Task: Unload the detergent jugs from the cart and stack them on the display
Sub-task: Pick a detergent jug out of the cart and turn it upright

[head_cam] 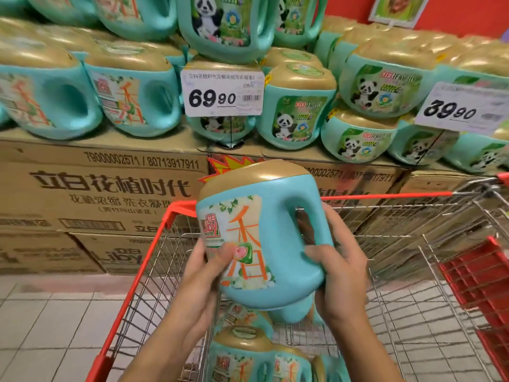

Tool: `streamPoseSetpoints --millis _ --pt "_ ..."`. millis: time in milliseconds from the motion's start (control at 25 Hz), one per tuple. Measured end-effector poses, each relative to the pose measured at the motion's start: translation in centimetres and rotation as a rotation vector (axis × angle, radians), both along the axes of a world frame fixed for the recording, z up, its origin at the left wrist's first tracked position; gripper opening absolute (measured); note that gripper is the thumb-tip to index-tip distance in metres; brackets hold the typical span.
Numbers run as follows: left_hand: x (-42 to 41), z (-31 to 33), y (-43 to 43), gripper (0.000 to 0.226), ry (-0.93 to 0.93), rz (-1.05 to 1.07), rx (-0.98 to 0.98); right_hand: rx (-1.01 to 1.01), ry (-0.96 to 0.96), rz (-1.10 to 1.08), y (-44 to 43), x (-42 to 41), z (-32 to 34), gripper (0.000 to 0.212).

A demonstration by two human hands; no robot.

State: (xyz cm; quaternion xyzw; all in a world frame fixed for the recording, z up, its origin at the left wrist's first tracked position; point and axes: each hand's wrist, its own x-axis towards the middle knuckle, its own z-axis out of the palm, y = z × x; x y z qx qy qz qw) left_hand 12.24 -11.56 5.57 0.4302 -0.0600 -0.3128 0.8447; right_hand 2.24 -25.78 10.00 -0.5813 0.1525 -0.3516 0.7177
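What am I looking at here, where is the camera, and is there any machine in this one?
There is no machine. A person works with bare hands, and the single picture comes from a camera worn on their head, looking forward and down. The left grip holds the labelled side of a teal jug, and the right grip wraps round its handle, so the jug is held above a red cart. In the cart lie more jugs. Ahead is the display: cardboard boxes with rows of similar jugs on top, and a price tag among them.
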Motion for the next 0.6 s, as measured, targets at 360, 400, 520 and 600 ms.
streamPoseSetpoints --millis 360,400,520,600 --pt "4.2 6.0 10.0 0.089 -0.165 0.216 -0.079 0.058 -0.022 0.217 7.5 8.4 3.0 0.049" --pt "5.3 6.6 11.7 0.089 -0.195 0.201 -0.08 0.05 -0.035 0.213 8.7 9.7 3.4 0.048" --pt "9.4 8.3 16.5 0.094 -0.326 0.158 -0.04 0.004 -0.064 0.181 12.7 13.7 4.7 0.037" --pt "12.8 9.6 19.9 0.092 -0.407 0.128 -0.006 -0.046 -0.077 0.104 15.9 16.5 5.0 0.031"
